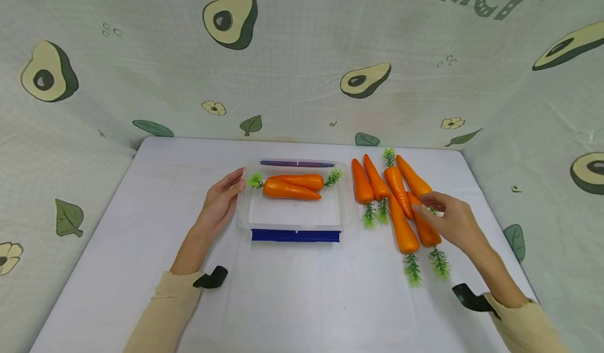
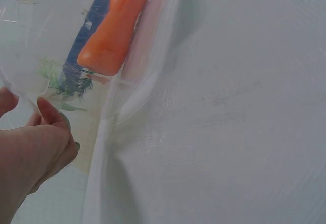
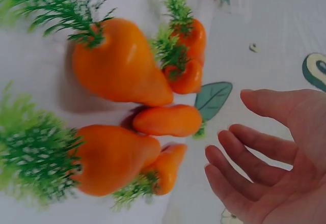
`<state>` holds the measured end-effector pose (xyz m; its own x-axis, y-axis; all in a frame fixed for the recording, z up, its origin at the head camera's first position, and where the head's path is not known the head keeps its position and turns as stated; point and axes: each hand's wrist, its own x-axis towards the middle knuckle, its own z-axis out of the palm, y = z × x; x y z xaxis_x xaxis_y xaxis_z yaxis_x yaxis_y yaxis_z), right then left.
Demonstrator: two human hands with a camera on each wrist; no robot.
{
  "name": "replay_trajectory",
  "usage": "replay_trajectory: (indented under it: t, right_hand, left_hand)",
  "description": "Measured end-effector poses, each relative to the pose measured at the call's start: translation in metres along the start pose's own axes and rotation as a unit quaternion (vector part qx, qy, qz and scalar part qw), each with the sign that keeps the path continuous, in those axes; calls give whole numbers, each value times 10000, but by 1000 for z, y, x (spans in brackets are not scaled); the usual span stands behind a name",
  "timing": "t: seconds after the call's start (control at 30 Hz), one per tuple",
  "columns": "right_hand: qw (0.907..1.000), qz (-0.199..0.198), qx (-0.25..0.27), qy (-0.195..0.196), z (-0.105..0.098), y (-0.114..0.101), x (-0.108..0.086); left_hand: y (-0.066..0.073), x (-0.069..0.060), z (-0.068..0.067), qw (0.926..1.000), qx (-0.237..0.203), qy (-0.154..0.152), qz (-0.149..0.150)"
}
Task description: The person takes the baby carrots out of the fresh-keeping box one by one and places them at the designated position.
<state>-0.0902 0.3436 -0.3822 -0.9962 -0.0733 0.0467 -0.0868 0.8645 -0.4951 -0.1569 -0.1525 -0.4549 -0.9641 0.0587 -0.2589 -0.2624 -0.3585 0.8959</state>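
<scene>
Two orange carrots with green tops, the nearer one among them, lie in a clear plastic box with blue side clips. At the box's left wall is the left hand, its fingers and thumb at the rim; the left wrist view shows this hand beside the clear wall. Several more carrots lie in a group right of the box. Over the rightmost ones hovers the right hand, fingers slightly bent. In the right wrist view this hand has spread fingers and holds nothing, near a large carrot.
A white-covered table carries the box and carrots. Behind it and at both sides hangs a pale cloth printed with avocados, leaves and flowers. A black strap shows at the left wrist and another at the right.
</scene>
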Motion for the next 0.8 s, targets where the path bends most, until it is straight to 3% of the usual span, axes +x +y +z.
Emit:
replay_trajectory:
  t: [0.4,0.8]
  right_hand:
    - [9978,-619,225,-32,-7,-39,28]
    - [9929,-854,681,-469,-1,-72,47]
  left_hand:
    - [3,2,-1,10000,-50,-12,52]
    - [0,0,1,10000,57,-5,42]
